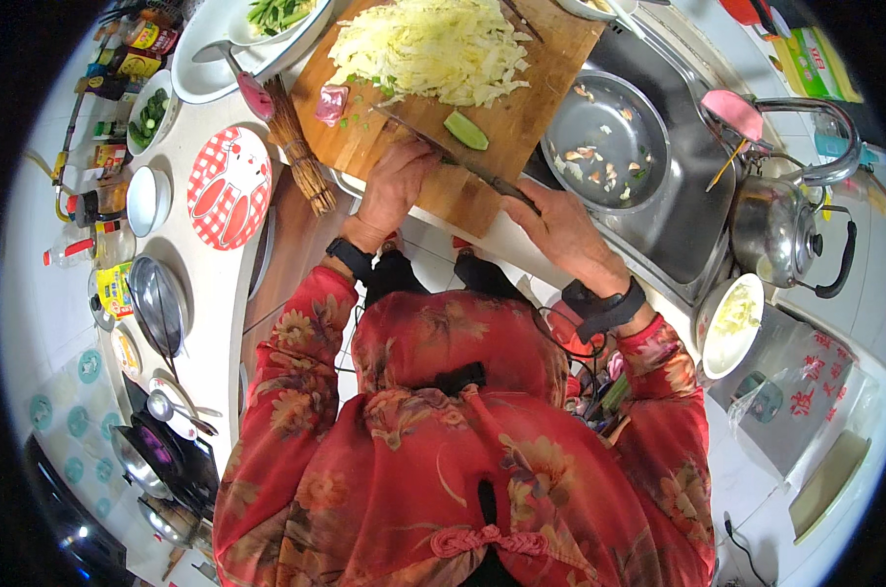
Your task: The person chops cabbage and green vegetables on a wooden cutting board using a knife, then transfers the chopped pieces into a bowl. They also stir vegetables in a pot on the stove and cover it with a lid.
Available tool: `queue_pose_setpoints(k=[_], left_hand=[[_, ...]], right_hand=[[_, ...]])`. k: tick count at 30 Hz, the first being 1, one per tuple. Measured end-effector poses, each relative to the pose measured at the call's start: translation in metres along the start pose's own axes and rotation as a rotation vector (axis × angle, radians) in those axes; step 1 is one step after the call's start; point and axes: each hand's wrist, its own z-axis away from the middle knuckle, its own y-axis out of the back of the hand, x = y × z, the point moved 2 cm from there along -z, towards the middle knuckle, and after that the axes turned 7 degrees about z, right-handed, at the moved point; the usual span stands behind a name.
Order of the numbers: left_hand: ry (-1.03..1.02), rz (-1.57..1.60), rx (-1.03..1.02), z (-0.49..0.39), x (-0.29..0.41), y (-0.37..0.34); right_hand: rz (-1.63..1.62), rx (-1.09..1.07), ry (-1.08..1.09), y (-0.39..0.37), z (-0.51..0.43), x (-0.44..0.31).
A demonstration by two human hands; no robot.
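Note:
My right hand (564, 224) grips the handle of a kitchen knife (479, 170). Its blade, seen almost edge-on, slants over the wooden cutting board (472, 202). Close against the near side of the blade is my left hand (406, 172), fingers curled down; whatever lies under the fingertips is hidden. Beyond the blade, a heap of shredded cabbage (428, 51) covers the far part of the board. A cut piece of green vegetable (466, 130), perhaps cucumber, lies just past the blade. Left of it are a small pink piece of meat (331, 104) and green bits.
On the right, a sink (696, 249) holds a metal pan (608, 139) with food scraps. Nearby stand a kettle (769, 227) and a white bowl (729, 326). A straw brush (300, 147), a rabbit-pattern mat (230, 187) and a large white basin (193, 66) are left.

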Motion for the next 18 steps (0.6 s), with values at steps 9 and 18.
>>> queue_pose_setpoints(k=[9,18], left_hand=[[0.025,-0.04,0.031,0.002,0.0,0.0],[0.062,-0.014,0.063,0.004,-0.001,0.0]], right_hand=[[-0.028,0.089,0.037,-0.023,-0.016,0.007],[-0.004,-0.035,0.028,0.006,-0.012,-0.002]])
